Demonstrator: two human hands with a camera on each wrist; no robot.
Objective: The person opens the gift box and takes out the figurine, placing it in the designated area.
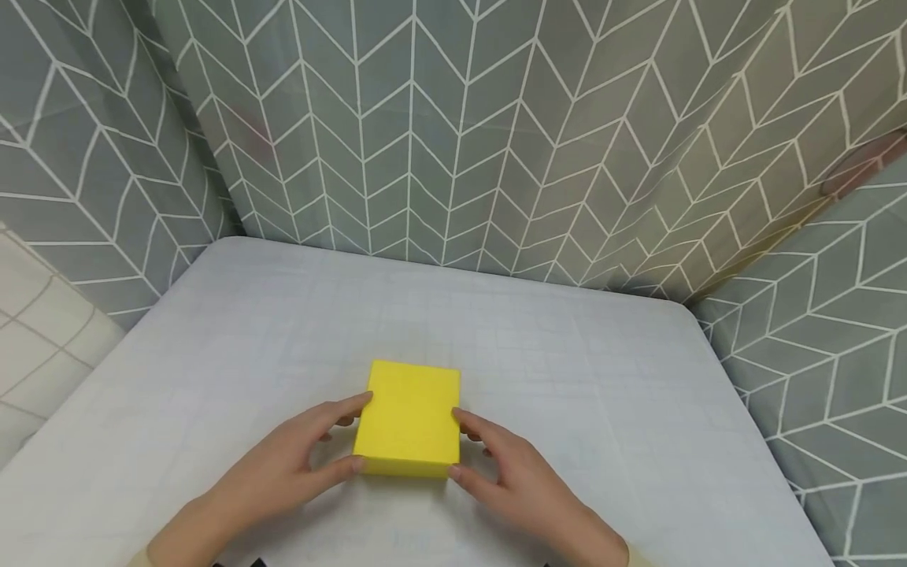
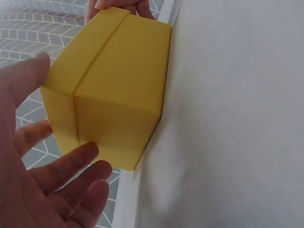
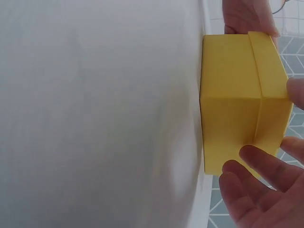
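A yellow lidded box (image 1: 409, 413) stands upright on the white-covered table. Its lid (image 2: 88, 52) sits down over the box's upper part, and a seam runs around the sides below it. My left hand (image 1: 294, 457) holds the lid at its left side, thumb at the near corner and index finger farther back. On the opposite side my right hand (image 1: 520, 476) grips the lid in the same way, its thumb at the near right corner. In both wrist views the other fingers are bent loosely beside the box wall (image 3: 230, 128).
The white tabletop (image 1: 602, 378) extends around the box on all sides. Grey-green curtains (image 1: 453, 134) with a white chevron pattern hang behind the table and at its left and right. Pale tiles (image 1: 42, 339) show at the far left.
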